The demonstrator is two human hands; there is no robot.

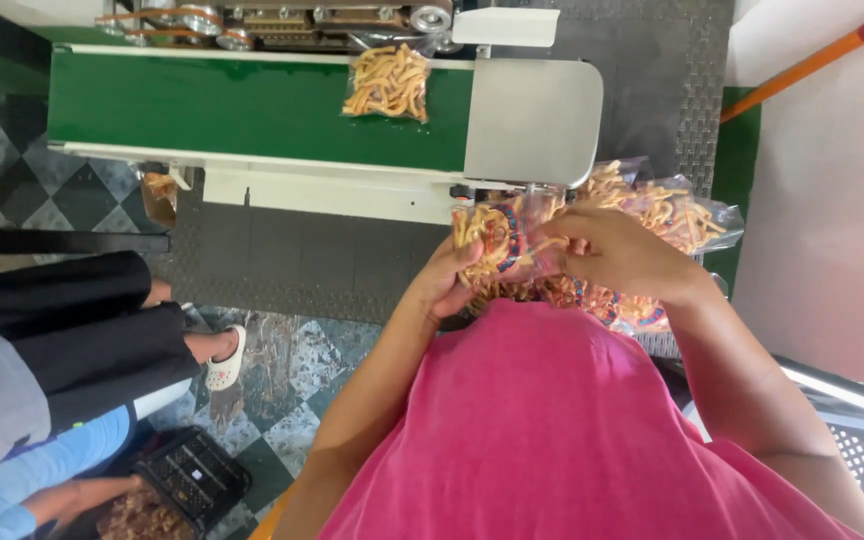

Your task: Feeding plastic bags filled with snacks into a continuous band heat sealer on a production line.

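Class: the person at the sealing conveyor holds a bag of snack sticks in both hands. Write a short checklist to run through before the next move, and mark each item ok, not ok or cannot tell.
1. Held bag gripped by both hands: ok; left hand and right hand both grasp it.
2. Bag mouth straight and shut: cannot tell; fingers cover it.
3. Green belt has free space: ok; only one bag on the belt, at its far edge.
4. More bags within reach: ok; pile of filled bags lies behind the hands.
5. Belt running: cannot tell.
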